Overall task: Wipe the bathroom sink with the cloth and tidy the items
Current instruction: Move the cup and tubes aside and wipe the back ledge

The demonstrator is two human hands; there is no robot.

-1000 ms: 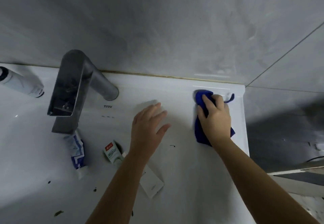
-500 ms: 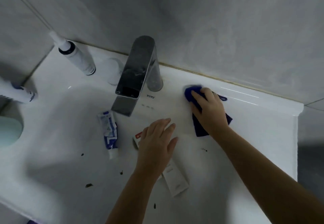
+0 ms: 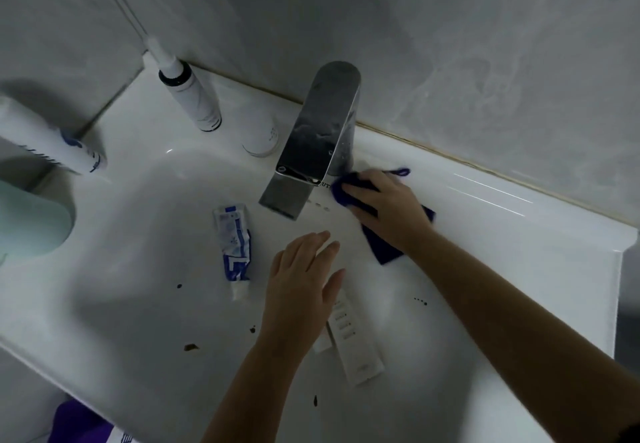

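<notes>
Near, the left hand [image 3: 304,280] hovers open and flat over a white tube [image 3: 356,345] in the sink [image 3: 138,304]. Farther, the right hand [image 3: 388,210] presses the blue cloth [image 3: 384,248], which has slid left along the ledge to the tap [image 3: 318,137]; the right ledge looks wiped, open room remains left.

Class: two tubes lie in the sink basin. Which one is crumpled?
The blue-and-white toothpaste tube, left of the left hand; the plain white tube lies flat and smooth.
</notes>
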